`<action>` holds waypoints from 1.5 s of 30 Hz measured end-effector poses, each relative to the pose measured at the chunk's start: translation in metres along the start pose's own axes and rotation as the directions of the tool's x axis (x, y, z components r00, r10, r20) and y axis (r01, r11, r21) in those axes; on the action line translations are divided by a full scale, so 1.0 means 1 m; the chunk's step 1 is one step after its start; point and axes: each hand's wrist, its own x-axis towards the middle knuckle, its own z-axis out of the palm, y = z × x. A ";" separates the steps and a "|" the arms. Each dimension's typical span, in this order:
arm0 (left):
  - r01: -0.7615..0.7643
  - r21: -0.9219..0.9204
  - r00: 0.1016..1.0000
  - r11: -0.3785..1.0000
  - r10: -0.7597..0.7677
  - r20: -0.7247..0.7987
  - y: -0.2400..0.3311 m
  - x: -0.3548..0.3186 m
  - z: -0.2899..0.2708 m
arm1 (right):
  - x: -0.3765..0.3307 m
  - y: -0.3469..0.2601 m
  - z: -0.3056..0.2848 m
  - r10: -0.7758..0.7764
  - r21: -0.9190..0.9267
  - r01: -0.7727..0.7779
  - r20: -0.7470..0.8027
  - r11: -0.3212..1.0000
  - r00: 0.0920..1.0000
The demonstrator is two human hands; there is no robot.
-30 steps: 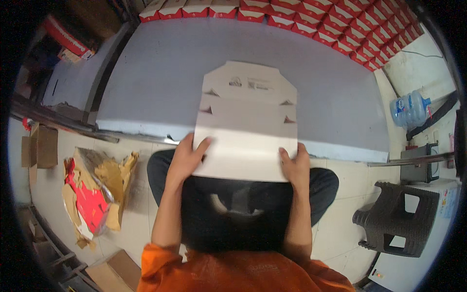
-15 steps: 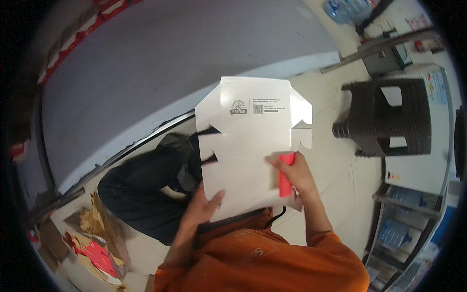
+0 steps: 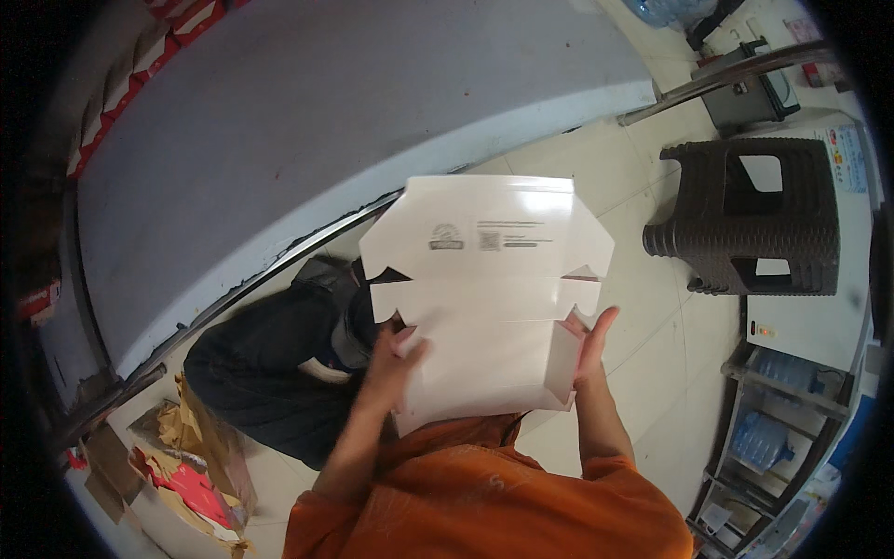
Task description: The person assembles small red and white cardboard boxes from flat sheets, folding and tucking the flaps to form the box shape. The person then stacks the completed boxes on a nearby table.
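On my feed, the right side flap (image 3: 562, 361) of the white cardboard sheet (image 3: 484, 298) went from folded flat, red face up, to standing raised right of centre. The right hand (image 3: 590, 352) shifted to its outer side, the blurred left hand (image 3: 395, 369) moved higher, and the cartons (image 3: 135, 67) swung from upper right to upper left.

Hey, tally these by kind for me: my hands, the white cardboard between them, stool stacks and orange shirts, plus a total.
Hands: 2, left hand and right hand
White cardboard: 1
Stool stack: 1
Orange shirt: 1
Total: 5
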 end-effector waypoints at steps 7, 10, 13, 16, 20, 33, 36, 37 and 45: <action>-0.153 -0.415 0.940 0.897 0.262 0.220 0.093 0.077 -0.001 | 0.114 -0.087 -0.014 -0.164 -0.079 0.163 -0.001 0.983 0.986; 0.071 -0.144 0.974 0.987 -0.037 0.225 0.120 0.080 0.020 | 0.071 -0.124 0.110 -0.221 -0.649 0.303 0.206 0.698 0.953; 0.045 -0.128 0.987 0.991 -0.024 0.161 0.142 0.052 0.058 | 0.055 -0.087 0.164 -0.597 -0.831 0.368 0.055 0.417 0.801; -0.131 -0.017 0.968 0.991 0.131 0.213 0.135 0.050 0.059 | 0.060 -0.063 0.188 -0.679 -0.950 0.204 -0.010 0.235 0.734; -0.240 0.255 0.970 0.937 0.243 0.019 0.132 0.069 0.073 | 0.045 -0.075 0.176 -0.672 -0.859 0.426 0.139 0.284 0.727; -0.559 0.664 0.829 0.497 0.326 0.454 0.149 0.015 0.028 | -0.003 -0.142 0.086 -0.298 -0.744 0.618 0.548 0.254 0.781; -0.871 0.490 0.437 -0.028 0.411 0.800 0.106 -0.010 0.003 | -0.020 -0.125 0.067 -0.093 -0.567 0.788 0.822 -0.241 0.562; -0.906 0.423 0.384 0.001 0.419 0.823 0.084 -0.017 -0.002 | -0.028 -0.108 0.059 -0.087 -0.590 0.735 0.796 -0.333 0.599; -0.825 0.554 0.557 0.111 0.328 0.763 0.057 -0.016 -0.003 | -0.033 -0.095 0.048 -0.128 -0.790 0.590 0.611 -0.169 0.781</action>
